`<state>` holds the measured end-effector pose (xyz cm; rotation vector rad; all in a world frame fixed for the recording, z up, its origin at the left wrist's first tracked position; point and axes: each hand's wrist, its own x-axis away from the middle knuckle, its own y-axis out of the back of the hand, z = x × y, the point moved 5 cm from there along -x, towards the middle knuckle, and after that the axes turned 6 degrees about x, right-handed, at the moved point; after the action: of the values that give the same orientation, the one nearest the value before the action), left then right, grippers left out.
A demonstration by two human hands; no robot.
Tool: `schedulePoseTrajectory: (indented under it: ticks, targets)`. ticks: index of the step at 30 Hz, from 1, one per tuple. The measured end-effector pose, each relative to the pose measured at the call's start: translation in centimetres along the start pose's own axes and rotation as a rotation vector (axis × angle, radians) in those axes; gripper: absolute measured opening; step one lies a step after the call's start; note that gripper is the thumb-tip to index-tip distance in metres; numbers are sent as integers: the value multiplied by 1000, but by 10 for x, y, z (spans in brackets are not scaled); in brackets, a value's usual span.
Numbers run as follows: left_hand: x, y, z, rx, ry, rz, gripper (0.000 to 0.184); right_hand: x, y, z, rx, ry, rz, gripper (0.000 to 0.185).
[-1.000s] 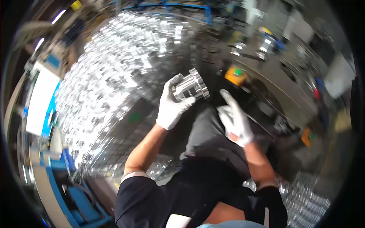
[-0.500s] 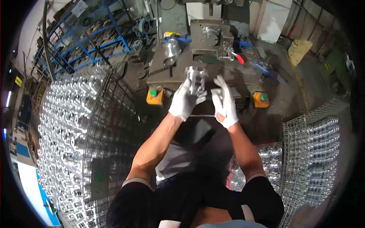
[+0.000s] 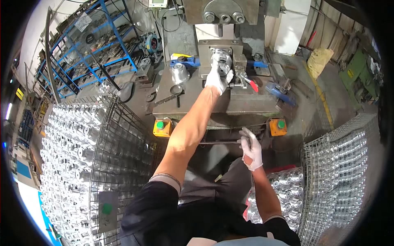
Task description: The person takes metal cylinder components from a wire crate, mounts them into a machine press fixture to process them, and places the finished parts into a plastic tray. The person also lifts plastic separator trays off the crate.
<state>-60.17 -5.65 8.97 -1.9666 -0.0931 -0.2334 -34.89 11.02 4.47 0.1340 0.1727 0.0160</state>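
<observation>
My left hand (image 3: 218,80), in a white glove, reaches over the bench with its fingers wrapped round a shiny machined metal part (image 3: 224,62). That part sits at the round seat of the steel fixture (image 3: 204,61); whether it is fully seated I cannot tell. Just right of the hand is a toggle clamp with a red handle (image 3: 251,85). My right hand (image 3: 251,150), gloved too, hangs in front of the bench edge with its fingers apart and nothing in it. Left of the fixture, a similar metal part (image 3: 179,74) stands on the bench (image 3: 193,107).
The press head (image 3: 223,17) is above the fixture. Yellow boxes with green buttons, one left (image 3: 162,128) and one right (image 3: 278,126), hang at the bench front. Wire cages of metal parts flank me, left (image 3: 98,164) and right (image 3: 324,176). A fan (image 3: 89,39) stands at the left.
My left hand has carried the metal part forward from in front of the bench to the fixture. My right hand has dropped back, lower and nearer my body. The view has tilted up.
</observation>
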Motion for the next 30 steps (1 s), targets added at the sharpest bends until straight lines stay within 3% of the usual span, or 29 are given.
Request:
schedulePoseTrajectory:
  ticks: [3,5,7,9,13,15,17,18,19,20,21,23,24,25,26,27,28,30]
  targets:
    - [5,-1,-1,-175,-76,-108,50,-8,-3,-3,10,-40,-18,34]
    - [6,0,-5,-403,-260,-156,53,-16,-6,-14,-16,-9,-55,35]
    - [13,-6,-2,-300,-222,-197,38,-21,-3,1,89,70,-115,34]
    - [6,-5,-5,-223,-211,-230,39,-28,3,13,313,311,-233,32]
    - [-11,-3,-9,-194,-185,-265,44,-69,10,59,625,482,-444,36]
    - [-7,-1,-15,-152,-168,-279,43,-113,3,85,707,527,-477,37]
    - [-19,4,-15,-205,-12,-137,39,-169,6,70,537,536,-481,32]
    - [-20,5,-16,-183,4,-132,38,-192,8,65,583,644,-565,27]
    - [-22,10,-17,-183,10,-134,38,-221,17,47,317,221,-475,27]
    - [-26,12,-17,-212,27,-57,42,-242,29,36,68,183,-517,32]
    - [-28,11,-18,-237,40,21,47,-261,43,29,383,286,-554,24]
    - [-25,8,-17,-258,41,-43,49,-310,43,-12,486,468,-456,28]
    - [-32,5,-19,-293,3,36,49,-326,41,-18,517,532,-423,32]
    - [-33,6,-18,-328,-28,103,49,-318,38,0,822,604,-439,39]
    - [-37,15,-20,-463,-57,-44,56,-303,32,11,1131,661,-425,47]
    - [11,-4,-31,-600,-2,-249,63,-304,31,15,1279,575,-450,46]
    - [33,-10,-40,-828,-175,-219,60,-299,29,23,1356,533,-443,42]
    - [69,6,-56,-1168,-528,-148,53,-241,20,61,1302,688,-435,34]
